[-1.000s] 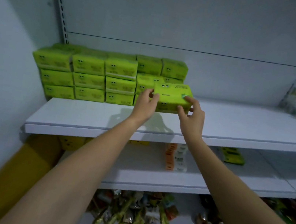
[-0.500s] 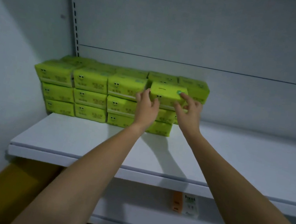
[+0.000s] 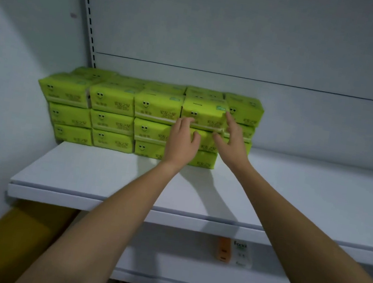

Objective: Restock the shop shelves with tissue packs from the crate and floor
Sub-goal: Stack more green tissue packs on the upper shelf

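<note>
Two bare hands at the green stack | head view: top tissue pack (image 3: 203,113) sits on the front stack's right end, upper shelf (image 3: 107,178) | left hand (image 3: 181,144) loose, fingertips on pack's lower edge | right hand (image 3: 233,139) spread (unclasped), fingers brushing its right side

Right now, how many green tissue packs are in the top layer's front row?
4 front packs: far-left pack, second pack, third pack, fourth pack. A fifth pack at the right sits further back; more may be hidden behind.
</note>
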